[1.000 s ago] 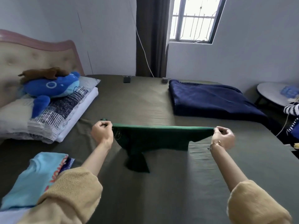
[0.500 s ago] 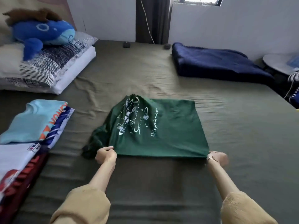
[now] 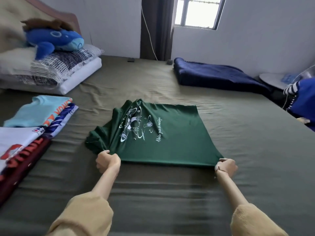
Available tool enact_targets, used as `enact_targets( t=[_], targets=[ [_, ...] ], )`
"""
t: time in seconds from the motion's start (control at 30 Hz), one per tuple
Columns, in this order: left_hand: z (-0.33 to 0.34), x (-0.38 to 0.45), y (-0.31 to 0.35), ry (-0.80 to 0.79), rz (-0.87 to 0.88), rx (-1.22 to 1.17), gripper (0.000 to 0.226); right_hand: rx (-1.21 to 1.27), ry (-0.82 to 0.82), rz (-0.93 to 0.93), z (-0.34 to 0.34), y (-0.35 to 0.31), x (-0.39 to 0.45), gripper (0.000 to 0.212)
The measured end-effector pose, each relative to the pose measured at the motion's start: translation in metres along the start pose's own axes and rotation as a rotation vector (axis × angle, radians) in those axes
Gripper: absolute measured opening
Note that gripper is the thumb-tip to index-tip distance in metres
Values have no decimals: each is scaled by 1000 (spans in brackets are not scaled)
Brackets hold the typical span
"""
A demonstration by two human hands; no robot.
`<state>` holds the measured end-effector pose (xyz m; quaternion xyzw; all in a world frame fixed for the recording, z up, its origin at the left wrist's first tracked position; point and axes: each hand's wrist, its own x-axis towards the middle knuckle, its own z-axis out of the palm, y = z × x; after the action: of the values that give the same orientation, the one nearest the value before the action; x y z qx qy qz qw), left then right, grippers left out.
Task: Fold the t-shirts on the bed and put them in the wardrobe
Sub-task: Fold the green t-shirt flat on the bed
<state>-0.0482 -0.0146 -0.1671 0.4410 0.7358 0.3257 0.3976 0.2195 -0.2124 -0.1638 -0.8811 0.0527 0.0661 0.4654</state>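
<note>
Since a second ago the green t-shirt (image 3: 163, 135) has come down out of the air, where it hung stretched between both fists, and now lies spread on the olive bed sheet (image 3: 238, 167) near the middle of the bed, its white print and script facing up. Half a second back it already lay there; little has shifted since. Her left hand (image 3: 108, 161) is closed in a fist, pinching the near left corner where the fabric bunches into folds beside a sleeve, and her right hand (image 3: 225, 166), a thin bracelet at the wrist, is closed on the near right corner, so the front hem runs taut between them. Mustard-yellow sleeves (image 3: 81, 217) cover both forearms. To the left a stack of folded t-shirts (image 3: 32, 123) rests on the sheet, a light blue one on top, well apart from the green one. Farther back on that side a blue plush whale (image 3: 54, 40) lies on the pillows (image 3: 56, 72). Across the bed, by the wall under the window (image 3: 197, 12), a folded navy blanket (image 3: 216, 76) lies.
</note>
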Motion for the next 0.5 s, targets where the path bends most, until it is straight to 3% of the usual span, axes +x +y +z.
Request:
enact_targets(
  t=[0.27,0.5],
  targets=[
    [-32,-49,-28,57,79,96,47,-129,-25,-119,-48,36,-21,29],
    [-41,-65,-49,80,123,249,31,-294,-60,-171,-65,58,-29,24]
  ],
)
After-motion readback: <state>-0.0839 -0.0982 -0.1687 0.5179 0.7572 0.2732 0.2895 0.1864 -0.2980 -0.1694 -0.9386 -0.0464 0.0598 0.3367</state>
